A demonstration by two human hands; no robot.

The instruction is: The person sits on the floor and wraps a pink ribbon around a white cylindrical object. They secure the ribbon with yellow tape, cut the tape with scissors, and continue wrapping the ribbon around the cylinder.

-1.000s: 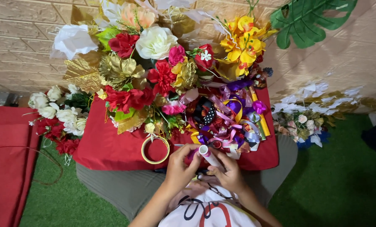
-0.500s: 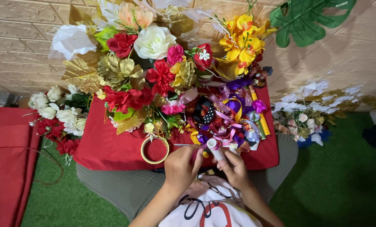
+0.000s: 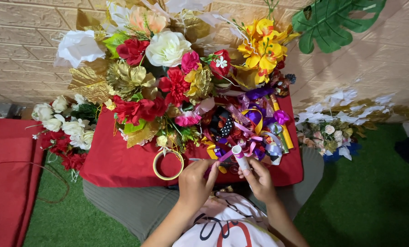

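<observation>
My right hand [image 3: 259,179] grips a small white tube [image 3: 239,156] that stands upright with its round end up. A pink ribbon [image 3: 226,156] runs from the tube's top toward my left hand [image 3: 196,183], whose fingers close on the ribbon's lower end near a thin metal rod [image 3: 200,159]. Both hands hover over the front edge of a red cloth [image 3: 117,162]. A heap of coloured ribbons [image 3: 250,128] lies just beyond the tube.
A large bunch of artificial flowers [image 3: 167,77] covers the back of the red cloth. A yellow tape ring [image 3: 167,164] lies left of my hands. White and red flowers [image 3: 62,132] lie at left, pale flowers [image 3: 332,132] at right, green turf [image 3: 369,196] around.
The tube has moved slightly right and upright in my right hand. My left hand has drawn closer to it with the pink ribbon between them.
</observation>
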